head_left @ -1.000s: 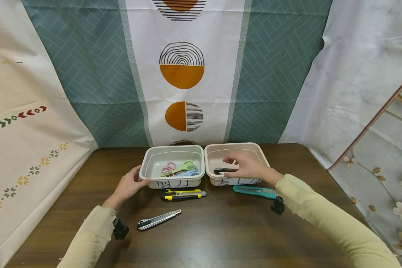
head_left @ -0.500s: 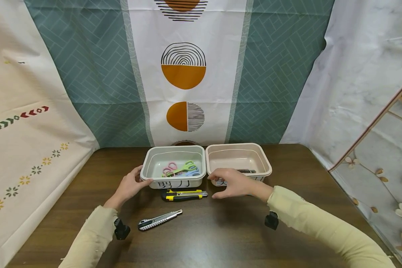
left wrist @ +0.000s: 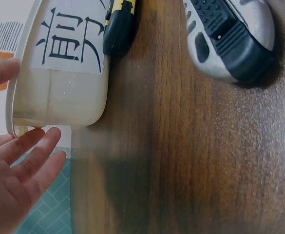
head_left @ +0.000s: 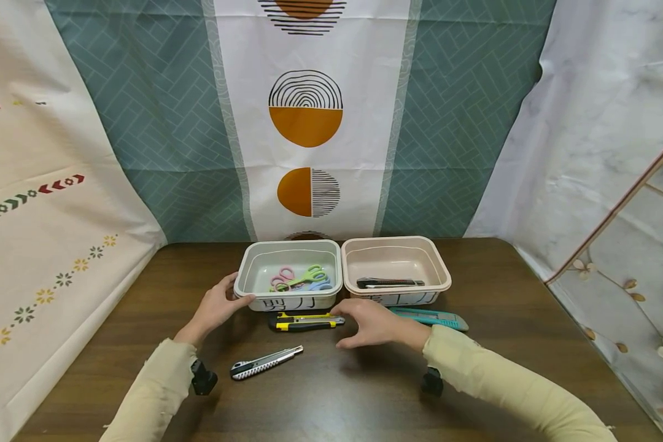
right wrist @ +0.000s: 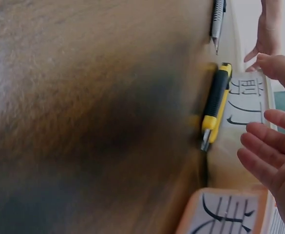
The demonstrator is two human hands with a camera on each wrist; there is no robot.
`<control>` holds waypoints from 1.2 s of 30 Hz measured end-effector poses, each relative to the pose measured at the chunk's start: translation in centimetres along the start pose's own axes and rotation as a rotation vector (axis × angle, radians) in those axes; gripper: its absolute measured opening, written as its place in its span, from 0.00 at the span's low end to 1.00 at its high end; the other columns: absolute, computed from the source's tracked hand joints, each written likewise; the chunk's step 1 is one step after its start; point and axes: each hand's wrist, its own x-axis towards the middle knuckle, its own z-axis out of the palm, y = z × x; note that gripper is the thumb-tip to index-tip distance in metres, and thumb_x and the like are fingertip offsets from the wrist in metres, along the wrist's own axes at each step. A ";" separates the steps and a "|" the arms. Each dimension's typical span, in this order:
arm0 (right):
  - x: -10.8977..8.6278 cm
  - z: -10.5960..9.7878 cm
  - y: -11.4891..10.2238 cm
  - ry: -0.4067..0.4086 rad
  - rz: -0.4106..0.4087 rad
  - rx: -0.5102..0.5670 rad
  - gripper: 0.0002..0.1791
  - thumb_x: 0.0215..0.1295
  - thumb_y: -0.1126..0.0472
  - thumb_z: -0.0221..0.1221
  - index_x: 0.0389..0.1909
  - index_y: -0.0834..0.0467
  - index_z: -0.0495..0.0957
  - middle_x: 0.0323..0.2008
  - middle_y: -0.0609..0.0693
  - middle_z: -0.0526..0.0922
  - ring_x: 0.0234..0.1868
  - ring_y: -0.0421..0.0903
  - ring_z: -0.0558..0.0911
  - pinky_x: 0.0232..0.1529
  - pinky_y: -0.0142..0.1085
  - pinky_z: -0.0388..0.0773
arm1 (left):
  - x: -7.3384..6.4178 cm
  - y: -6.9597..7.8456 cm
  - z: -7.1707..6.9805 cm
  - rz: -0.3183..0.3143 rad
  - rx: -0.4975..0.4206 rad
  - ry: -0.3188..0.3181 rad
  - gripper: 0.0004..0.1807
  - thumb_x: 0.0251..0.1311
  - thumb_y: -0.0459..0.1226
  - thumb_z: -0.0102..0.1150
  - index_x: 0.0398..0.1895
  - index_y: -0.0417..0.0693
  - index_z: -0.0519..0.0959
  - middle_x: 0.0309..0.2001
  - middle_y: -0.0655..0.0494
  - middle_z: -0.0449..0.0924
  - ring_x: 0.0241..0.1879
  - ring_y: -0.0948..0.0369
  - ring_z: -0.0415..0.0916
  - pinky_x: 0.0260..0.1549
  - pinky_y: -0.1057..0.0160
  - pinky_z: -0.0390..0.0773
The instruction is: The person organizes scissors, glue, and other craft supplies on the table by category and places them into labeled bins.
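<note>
My left hand [head_left: 217, 308] touches the left corner of the pale grey-green bin [head_left: 245, 288], thumb at the front rim and fingers at its side. Scissors [head_left: 301, 279] with pink, green and blue handles lie inside that bin. My right hand [head_left: 372, 324] holds nothing, its thumb and fingers spread beside the tip of a yellow-and-black utility knife [head_left: 304, 321]. In the pink bin [head_left: 442, 276] lies a black utility knife [head_left: 389, 283]. A teal utility knife [head_left: 431, 318] is partly hidden behind my right hand. A silver-and-black utility knife [head_left: 266, 362] lies nearer the front.
Both bins stand side by side toward the back of the brown wooden table [head_left: 320, 405], with handwritten labels on their fronts. Behind them hangs a green-and-white patterned cloth [head_left: 436, 153]. Marble-look cloth [head_left: 585, 184] drapes the right side.
My right hand has moved out of the pink bin, toward the front and left, to the yellow-and-black utility knife. The black utility knife stays in that bin. My left hand keeps its place.
</note>
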 end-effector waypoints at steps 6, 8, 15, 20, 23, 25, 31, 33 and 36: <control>0.6 1.4 0.5 0.010 0.053 -0.049 0.32 0.46 0.44 0.65 0.51 0.56 0.74 0.46 0.46 0.78 0.44 0.40 0.75 0.44 0.32 0.70 | 0.1 0.0 0.1 -0.003 -0.001 -0.003 0.41 0.53 0.47 0.62 0.64 0.36 0.58 0.54 0.38 0.71 0.46 0.48 0.73 0.45 0.49 0.70; 0.9 1.9 0.6 0.010 0.077 -0.058 0.32 0.47 0.44 0.65 0.52 0.55 0.73 0.47 0.45 0.77 0.47 0.39 0.74 0.46 0.33 0.69 | 0.1 -0.1 0.2 0.002 -0.003 -0.002 0.41 0.53 0.47 0.62 0.64 0.35 0.58 0.54 0.37 0.71 0.46 0.48 0.74 0.45 0.49 0.70; 2.1 3.2 0.2 0.002 0.100 -0.023 0.32 0.49 0.45 0.65 0.54 0.56 0.72 0.51 0.47 0.75 0.53 0.43 0.70 0.52 0.35 0.67 | 0.0 0.0 0.2 0.006 -0.011 0.005 0.40 0.52 0.46 0.62 0.64 0.35 0.58 0.54 0.37 0.71 0.46 0.48 0.74 0.45 0.48 0.69; 2.9 3.8 -0.1 -0.012 0.108 -0.020 0.33 0.50 0.45 0.64 0.55 0.58 0.71 0.52 0.49 0.74 0.57 0.45 0.69 0.56 0.36 0.65 | 0.0 0.1 0.2 0.007 -0.009 0.003 0.40 0.53 0.46 0.62 0.64 0.35 0.58 0.54 0.37 0.71 0.46 0.48 0.74 0.45 0.49 0.70; 3.2 4.1 0.0 -0.031 0.112 -0.025 0.31 0.52 0.47 0.63 0.55 0.59 0.71 0.52 0.50 0.75 0.56 0.44 0.70 0.55 0.36 0.65 | 0.0 0.1 0.2 0.013 -0.004 0.004 0.39 0.53 0.45 0.62 0.64 0.35 0.58 0.54 0.37 0.71 0.45 0.49 0.74 0.45 0.50 0.70; 3.3 4.2 0.0 -0.039 0.111 -0.034 0.30 0.53 0.48 0.63 0.55 0.59 0.72 0.51 0.50 0.75 0.55 0.44 0.71 0.55 0.35 0.65 | 0.0 0.1 0.2 0.017 -0.004 0.005 0.39 0.53 0.45 0.62 0.64 0.35 0.58 0.54 0.36 0.71 0.44 0.49 0.74 0.44 0.50 0.70; 3.7 4.4 0.0 -0.026 0.108 -0.066 0.27 0.55 0.51 0.62 0.54 0.60 0.73 0.50 0.51 0.75 0.53 0.45 0.72 0.54 0.36 0.66 | -0.1 0.0 0.1 0.016 -0.006 0.001 0.39 0.53 0.46 0.61 0.64 0.34 0.58 0.53 0.36 0.71 0.44 0.49 0.74 0.44 0.50 0.70; 3.8 4.5 -0.1 -0.021 0.119 -0.070 0.26 0.56 0.52 0.62 0.53 0.60 0.73 0.50 0.52 0.75 0.53 0.46 0.73 0.54 0.37 0.66 | -0.1 0.0 0.1 0.013 -0.010 -0.005 0.40 0.54 0.46 0.61 0.64 0.35 0.58 0.54 0.36 0.71 0.45 0.49 0.74 0.45 0.49 0.70; 3.9 4.5 -0.2 -0.009 0.133 -0.086 0.26 0.55 0.53 0.62 0.53 0.61 0.73 0.50 0.52 0.76 0.52 0.46 0.73 0.54 0.37 0.66 | -0.1 0.0 0.1 0.010 -0.014 -0.008 0.40 0.54 0.47 0.61 0.64 0.35 0.57 0.55 0.37 0.70 0.46 0.48 0.74 0.46 0.48 0.70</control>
